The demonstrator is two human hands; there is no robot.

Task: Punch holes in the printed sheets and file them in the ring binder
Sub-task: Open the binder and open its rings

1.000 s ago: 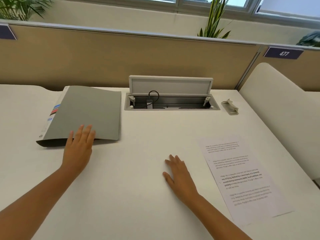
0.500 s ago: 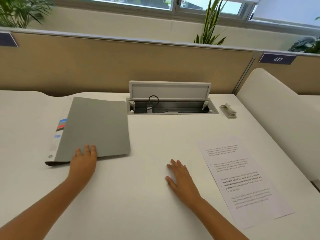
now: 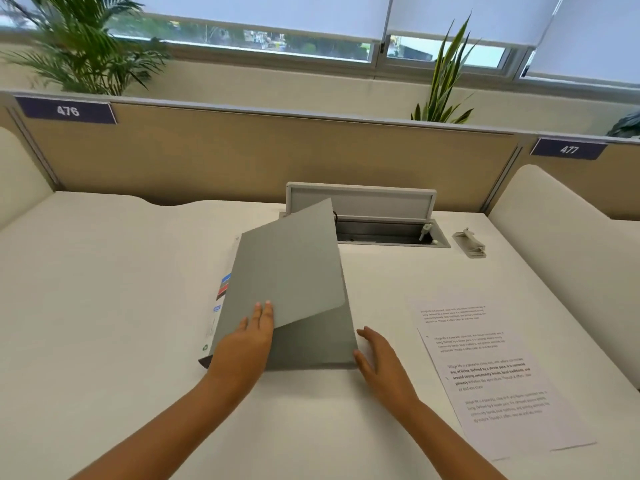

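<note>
We see the grey ring binder [image 3: 287, 271] lying on the white counter [image 3: 104, 306], just in front of us and a little left of centre, its white spine with coloured labels turned to the left. Its front cover is lifted partway, tilted up from the spine side so that its free corner stands in front of the raised lid of the cable box [image 3: 381, 202] set into the counter. Our left hand [image 3: 247, 344] rests at the near edge of the binder with the fingers stretched out and slipped under the lifted cover, fingertips showing against its edge; whether the thumb pinches the cover we cannot tell. Our right hand [image 3: 377, 358] is open, fingers straight and relaxed, with its palm side against the near right corner of the binder. The printed sheets [image 3: 491, 375] lie flat on the counter to the right of the right hand, apart from the binder, turned slightly askew. The small grey hole punch [image 3: 470, 243] sits farther back on the right, just beside the cable box. Beyond the counter runs a tan partition [image 3: 242, 154] bearing the number plates 476 and 477.
</note>
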